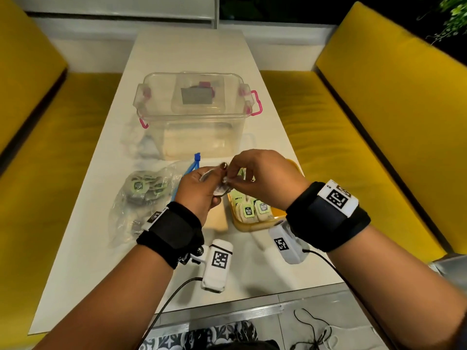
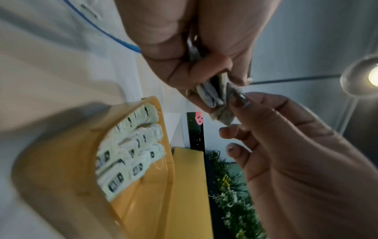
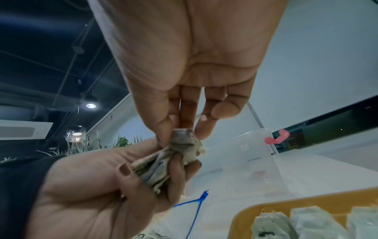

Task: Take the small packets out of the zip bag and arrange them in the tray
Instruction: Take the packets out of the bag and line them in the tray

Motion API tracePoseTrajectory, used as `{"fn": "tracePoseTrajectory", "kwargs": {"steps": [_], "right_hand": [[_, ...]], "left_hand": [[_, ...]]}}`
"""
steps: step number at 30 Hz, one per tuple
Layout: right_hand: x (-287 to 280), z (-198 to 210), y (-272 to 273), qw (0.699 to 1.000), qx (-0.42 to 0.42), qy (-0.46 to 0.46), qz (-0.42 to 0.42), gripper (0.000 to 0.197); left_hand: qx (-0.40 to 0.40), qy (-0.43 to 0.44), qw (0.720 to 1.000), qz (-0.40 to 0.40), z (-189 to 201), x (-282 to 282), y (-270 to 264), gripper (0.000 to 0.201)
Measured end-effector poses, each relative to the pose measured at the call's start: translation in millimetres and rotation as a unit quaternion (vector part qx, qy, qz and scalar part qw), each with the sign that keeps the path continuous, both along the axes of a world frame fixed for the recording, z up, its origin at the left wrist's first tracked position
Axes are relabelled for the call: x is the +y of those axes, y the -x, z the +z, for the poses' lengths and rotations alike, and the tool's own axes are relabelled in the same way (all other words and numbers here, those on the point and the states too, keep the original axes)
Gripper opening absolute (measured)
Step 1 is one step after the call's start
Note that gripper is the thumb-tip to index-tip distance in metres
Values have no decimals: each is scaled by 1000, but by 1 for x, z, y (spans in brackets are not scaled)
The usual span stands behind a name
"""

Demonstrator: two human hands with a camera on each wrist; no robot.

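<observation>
Over the table's middle my left hand (image 1: 211,184) grips a small bunch of tea-bag packets (image 2: 208,95). My right hand (image 1: 236,176) pinches one packet (image 3: 183,139) at the top of that bunch between thumb and fingertips. The clear zip bag (image 1: 141,198) with a blue zip lies to the left of my hands, open, with several green-labelled packets inside. Under and just right of my hands sits the yellow tray (image 1: 242,227). Several packets (image 1: 255,210) lie in rows in the tray, which also shows in the left wrist view (image 2: 61,161).
A clear plastic storage box (image 1: 194,107) with pink clips stands just beyond my hands on the white table (image 1: 101,274). Yellow benches (image 1: 353,127) run along both sides. Cables hang from my wrist cameras over the near table edge.
</observation>
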State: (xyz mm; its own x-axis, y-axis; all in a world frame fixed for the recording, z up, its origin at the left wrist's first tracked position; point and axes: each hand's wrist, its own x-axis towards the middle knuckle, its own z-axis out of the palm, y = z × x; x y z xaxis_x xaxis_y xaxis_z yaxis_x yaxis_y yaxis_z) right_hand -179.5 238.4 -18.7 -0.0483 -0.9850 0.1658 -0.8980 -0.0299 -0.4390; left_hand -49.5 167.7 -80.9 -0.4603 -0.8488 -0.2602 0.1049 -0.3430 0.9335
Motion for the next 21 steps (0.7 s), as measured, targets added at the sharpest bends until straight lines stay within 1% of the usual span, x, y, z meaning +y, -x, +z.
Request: {"fn": "tracePoseTrajectory", "kwargs": {"steps": [2,4,6,8,10,11,13,15,18,21], "right_hand": [[-2,2,5,999,-37,9,-15,13],[-7,4,10,994,-86,32,-63,13],[-13,4,17,989,-110,4,-96,12],[-15,4,20,989,-101,-59,-86,14],[-14,6,21,989,-99,-89,-71,11],[-14,8,22,988,-110,-89,-68,9],[-13,11,25,982,-158,-83,-63,9],[-12,14,29,976,-191,-81,-64,6],[-10,18,33,976,-191,-84,-69,6],[-8,21,36,973,-201,-95,-68,9]], "left_hand": [[-25,35,999,1,-3,-2,-2,18],[-31,67,997,-2,-3,-3,-4,18],[-33,93,995,-13,0,-3,-5,16],[-31,119,992,-33,4,-2,-5,12],[-29,145,988,-48,6,-2,-6,9],[-30,155,986,-51,7,-3,-6,8],[-35,171,983,-61,6,-4,-7,8],[-51,178,980,-74,4,-6,-6,17],[-62,180,978,-84,1,-6,-6,12],[-70,196,974,-95,-1,-5,-3,14]]}}
